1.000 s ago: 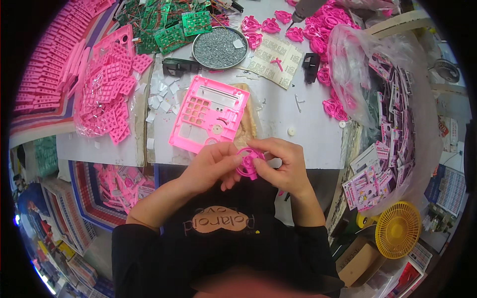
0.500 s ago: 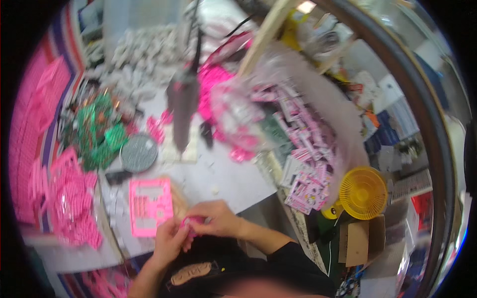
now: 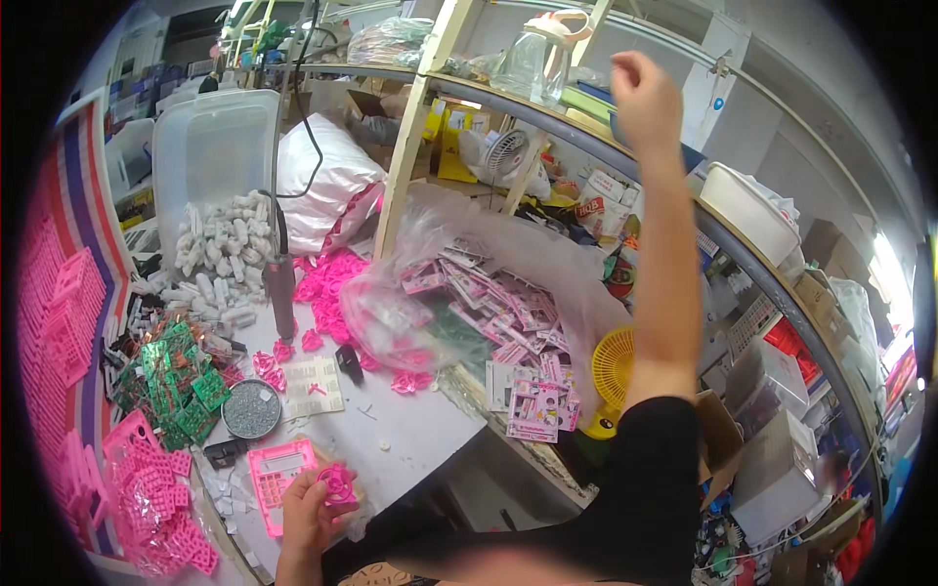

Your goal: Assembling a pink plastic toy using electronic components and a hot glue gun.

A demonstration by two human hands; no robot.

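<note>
In my left hand (image 3: 307,510), low over the table, is a small pink plastic piece with rounded openings (image 3: 338,482), gripped between the fingers. Just beside that hand lies a flat pink plastic casing (image 3: 277,467) with rows of cut-outs. My right hand (image 3: 647,100) is raised high on the right, in front of the shelf, with its fingers curled in; whatever they may hold is hidden. A screwdriver-like grey tool (image 3: 280,298) hangs on a cord above the table. Near it are a round dish of small grey parts (image 3: 251,410) and a pale sheet (image 3: 315,389).
Green circuit boards (image 3: 176,376), white cylindrical parts (image 3: 223,239) and bagged pink parts (image 3: 147,498) crowd the left. A clear plastic bag (image 3: 557,264) of printed pink cards stands centre-right. Beyond are a yellow fan (image 3: 614,366) and a shelf edge (image 3: 586,125).
My right hand has left the pink piece and risen far up to the right. The left hand keeps the piece. The view has tilted up, showing more of the shelf.
</note>
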